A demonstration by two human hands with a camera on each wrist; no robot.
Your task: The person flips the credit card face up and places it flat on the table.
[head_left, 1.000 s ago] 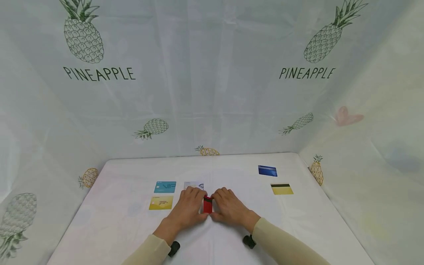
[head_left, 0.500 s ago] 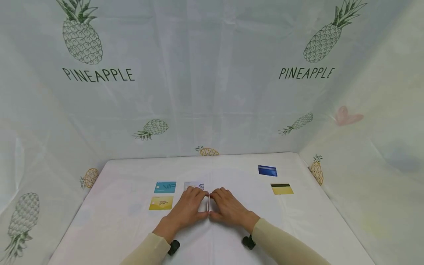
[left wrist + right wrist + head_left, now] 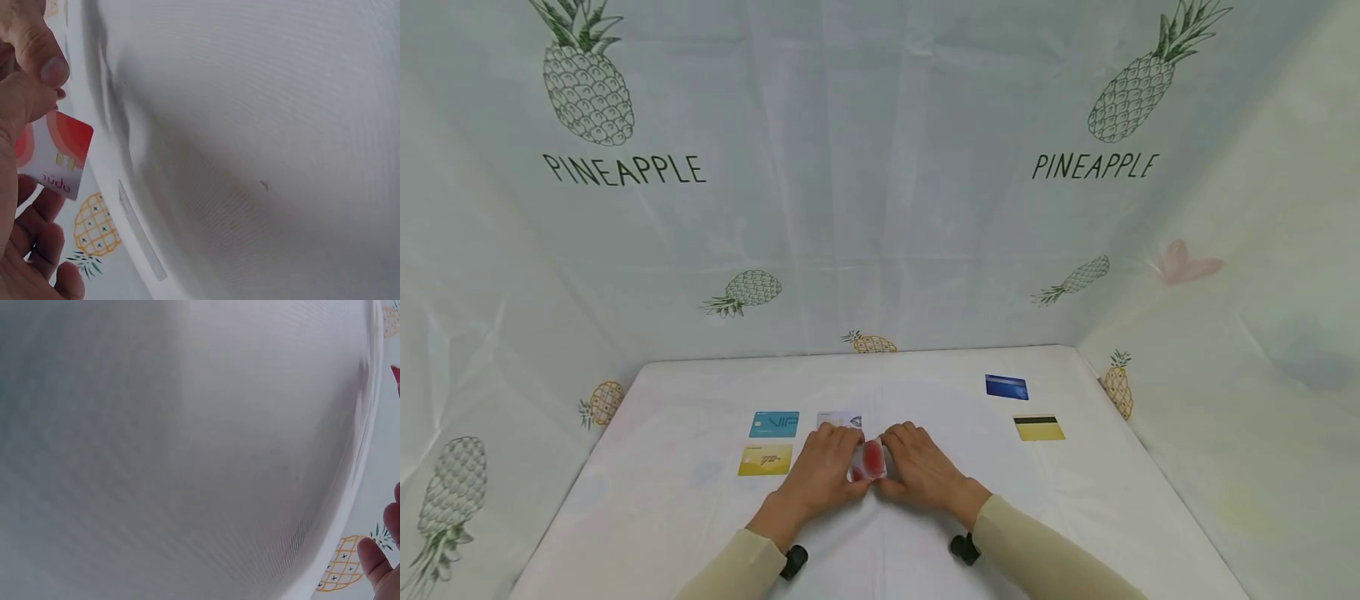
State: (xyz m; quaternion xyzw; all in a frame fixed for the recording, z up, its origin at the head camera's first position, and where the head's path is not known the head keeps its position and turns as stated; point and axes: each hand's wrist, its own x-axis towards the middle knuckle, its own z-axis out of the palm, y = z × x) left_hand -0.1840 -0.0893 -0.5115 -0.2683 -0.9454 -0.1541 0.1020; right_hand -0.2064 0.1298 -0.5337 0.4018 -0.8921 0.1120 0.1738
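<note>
Between my two hands, above the white table, is a bank card (image 3: pixel 871 460) with red rounded shapes on white; its chip and mirrored-looking lettering show in the left wrist view. My left hand (image 3: pixel 822 468) pinches it from the left, thumb at the near edge and fingers at the far edge. On the other side my right hand (image 3: pixel 919 468) holds it in the same way. In the right wrist view only a few right-hand fingers (image 3: pixel 377 559) and a red card corner appear at the right border. A pale card (image 3: pixel 837 418) lies partly hidden behind the left hand.
To the left lie a teal VIP card (image 3: pixel 774 424) and a yellow card (image 3: pixel 765 460). Farther right are a blue card (image 3: pixel 1006 387) and a yellow card with a black stripe (image 3: pixel 1039 427). A pineapple-print curtain (image 3: pixel 872 208) encloses the table (image 3: pixel 1105 517).
The card has turned over between the fingers: first its red side with a dark stripe showed, then its thin edge, now its white and red side. Both hands stay nearly in place.
</note>
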